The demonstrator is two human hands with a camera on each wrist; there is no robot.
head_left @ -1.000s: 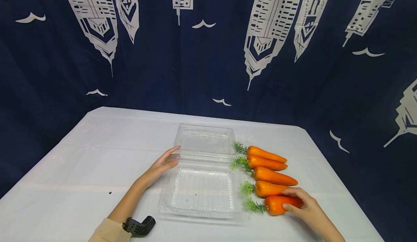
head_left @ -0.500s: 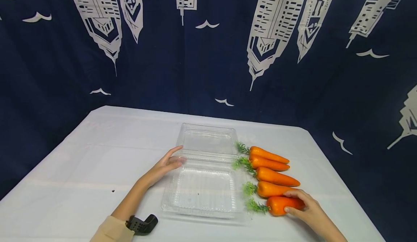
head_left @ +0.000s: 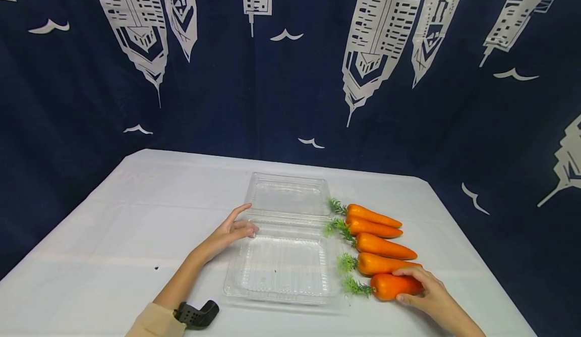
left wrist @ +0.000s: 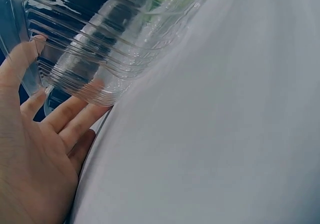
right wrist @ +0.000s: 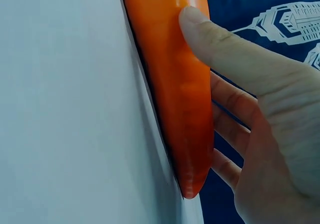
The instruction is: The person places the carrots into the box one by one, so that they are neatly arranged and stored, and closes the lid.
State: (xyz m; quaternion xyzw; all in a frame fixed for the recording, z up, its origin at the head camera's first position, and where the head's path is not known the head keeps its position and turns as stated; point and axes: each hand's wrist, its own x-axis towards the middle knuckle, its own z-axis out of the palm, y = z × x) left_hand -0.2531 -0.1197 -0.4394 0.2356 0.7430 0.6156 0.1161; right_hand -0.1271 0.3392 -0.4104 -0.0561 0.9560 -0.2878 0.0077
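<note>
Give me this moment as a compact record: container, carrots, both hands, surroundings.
Container: clear plastic hinged box, open, its lid laid back on the far side
Carrots: five orange carrots with feathery green tops, lined up right of the box, tips pointing right
Left hand: fingertips against the box's left side, near the hinge
Right hand: thumb and fingers grip the nearest carrot
Surface: white-covered table
Backdrop: navy fabric with white building prints
</note>
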